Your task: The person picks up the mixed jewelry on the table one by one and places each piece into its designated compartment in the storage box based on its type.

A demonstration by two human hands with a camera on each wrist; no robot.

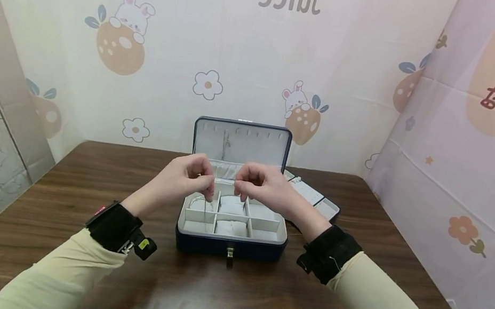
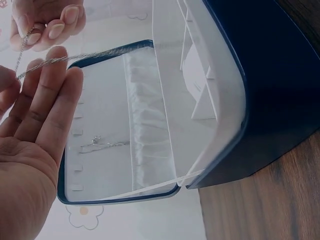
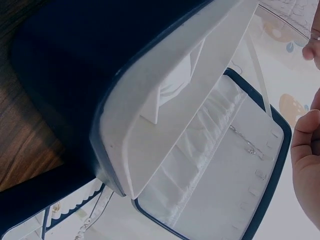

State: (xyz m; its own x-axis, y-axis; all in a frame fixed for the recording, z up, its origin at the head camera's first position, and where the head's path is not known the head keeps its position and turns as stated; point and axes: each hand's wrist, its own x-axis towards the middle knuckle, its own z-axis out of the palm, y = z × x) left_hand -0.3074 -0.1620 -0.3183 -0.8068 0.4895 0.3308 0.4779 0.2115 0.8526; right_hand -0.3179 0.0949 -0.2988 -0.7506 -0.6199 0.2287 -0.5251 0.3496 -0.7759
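Left hand: its thumb and finger pinch the chain; the left hand (image 1: 193,175) is raised over the box's left side. The thumb is cut off by the left wrist view's edge.
Right hand: the right hand (image 1: 267,184) pinches a stretch of the same chain, near the left fingertips. The right wrist view cuts most of it away.
Chain: the silver chain (image 2: 52,60) spans the short gap between the hands, then hangs from the left one before the left compartments. The step looks like sorting out one end of it in mid-air. The next move seems to call for a light, steady pinch, with the loose strand clear of the dividers. Whether its low end touches the box, I cannot tell; any clasp is too small to make out.
Box: the open box (image 1: 208,246) stands on the table (image 1: 224,302), two cushions (image 1: 233,205) in its middle column. A pale bangle (image 1: 195,199) in the rear left compartment is partly covered by the left hand.
Tray: behind the box at right, the tray (image 1: 329,209) is partly hidden; its jewellery is hard to read.
Lid: upright, the lid (image 1: 256,146) has a second chain (image 2: 105,145) hanging inside.
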